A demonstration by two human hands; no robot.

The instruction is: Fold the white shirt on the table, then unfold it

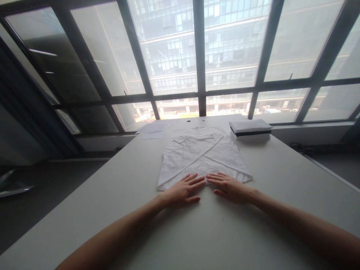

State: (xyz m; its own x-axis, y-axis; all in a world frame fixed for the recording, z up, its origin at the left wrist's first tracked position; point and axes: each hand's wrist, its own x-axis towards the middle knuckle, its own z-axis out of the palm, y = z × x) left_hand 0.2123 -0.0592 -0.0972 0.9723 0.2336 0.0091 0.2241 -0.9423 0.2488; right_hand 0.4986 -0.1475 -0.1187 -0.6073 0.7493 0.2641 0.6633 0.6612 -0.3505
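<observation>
A white garment (202, 153) lies flat in the middle of a pale table (281, 168), its two sides folded inward so they cross. My left hand (182, 191) rests palm down at the garment's near hem, fingers stretched out and touching the cloth. My right hand (229, 186) lies flat beside it, fingers also extended onto the hem. The fingertips of both hands almost meet at the centre of the hem. Neither hand holds anything.
A stack of folded white and dark cloths (250, 129) sits at the table's far right. Loose sheets of paper (153, 129) lie at the far left corner. Large windows (199, 56) stand behind the table; dark floor lies on both sides.
</observation>
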